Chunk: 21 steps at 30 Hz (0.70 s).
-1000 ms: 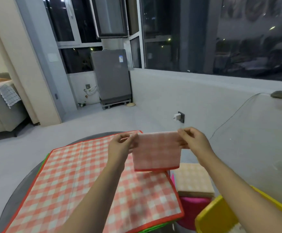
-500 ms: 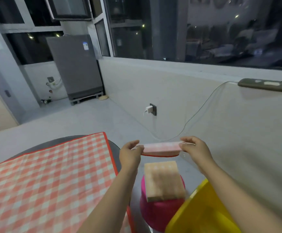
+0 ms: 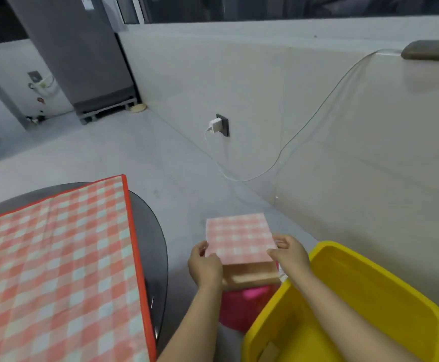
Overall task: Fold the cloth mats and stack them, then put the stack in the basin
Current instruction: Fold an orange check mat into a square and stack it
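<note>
A folded pink-checked mat [image 3: 239,237] lies flat on top of a folded tan-checked mat [image 3: 252,274], which rests on a pink stool [image 3: 241,307]. My left hand [image 3: 204,265] pinches the pink mat's near left corner. My right hand [image 3: 289,253] pinches its near right corner. An unfolded red-checked mat [image 3: 56,270] with an orange border lies spread on the dark round table [image 3: 150,231] at the left. The yellow basin [image 3: 370,288] stands at the lower right, under my right forearm.
A grey washing machine [image 3: 82,61] stands at the back left. A white charger [image 3: 214,125] sits in a wall socket, and its cable runs up to a ledge at the right. Grey floor lies between the table and the wall.
The folded pink mat went from hanging upright in front of me to flat, then down onto the tan mat on the stool. My view turned right and downward.
</note>
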{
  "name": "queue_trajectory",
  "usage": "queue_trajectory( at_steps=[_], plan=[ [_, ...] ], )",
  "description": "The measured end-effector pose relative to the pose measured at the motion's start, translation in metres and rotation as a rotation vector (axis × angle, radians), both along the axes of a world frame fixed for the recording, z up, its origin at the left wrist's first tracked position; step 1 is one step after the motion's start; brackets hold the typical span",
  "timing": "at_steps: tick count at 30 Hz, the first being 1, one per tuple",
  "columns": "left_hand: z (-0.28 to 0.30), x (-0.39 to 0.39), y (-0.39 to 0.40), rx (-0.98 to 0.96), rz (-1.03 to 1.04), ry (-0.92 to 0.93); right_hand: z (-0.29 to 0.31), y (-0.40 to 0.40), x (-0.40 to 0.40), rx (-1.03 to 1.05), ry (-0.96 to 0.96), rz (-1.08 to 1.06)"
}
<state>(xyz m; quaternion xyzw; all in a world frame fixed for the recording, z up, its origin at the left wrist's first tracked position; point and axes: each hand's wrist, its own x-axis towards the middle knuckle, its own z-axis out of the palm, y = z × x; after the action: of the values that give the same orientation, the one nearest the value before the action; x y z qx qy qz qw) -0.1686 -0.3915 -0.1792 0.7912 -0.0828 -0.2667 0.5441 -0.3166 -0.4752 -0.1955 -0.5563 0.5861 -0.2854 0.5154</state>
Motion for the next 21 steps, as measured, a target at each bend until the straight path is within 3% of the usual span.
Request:
queue_trajectory(
  at_steps=[5,21],
  plan=[
    [-0.026,-0.006,0.013,0.067,-0.008,-0.058,-0.021,0.008,-0.003,-0.012,0.106,0.005],
    [-0.056,-0.006,0.019,0.130,-0.050,-0.117,-0.041,0.017,-0.002,-0.072,0.178,0.021]
  ],
)
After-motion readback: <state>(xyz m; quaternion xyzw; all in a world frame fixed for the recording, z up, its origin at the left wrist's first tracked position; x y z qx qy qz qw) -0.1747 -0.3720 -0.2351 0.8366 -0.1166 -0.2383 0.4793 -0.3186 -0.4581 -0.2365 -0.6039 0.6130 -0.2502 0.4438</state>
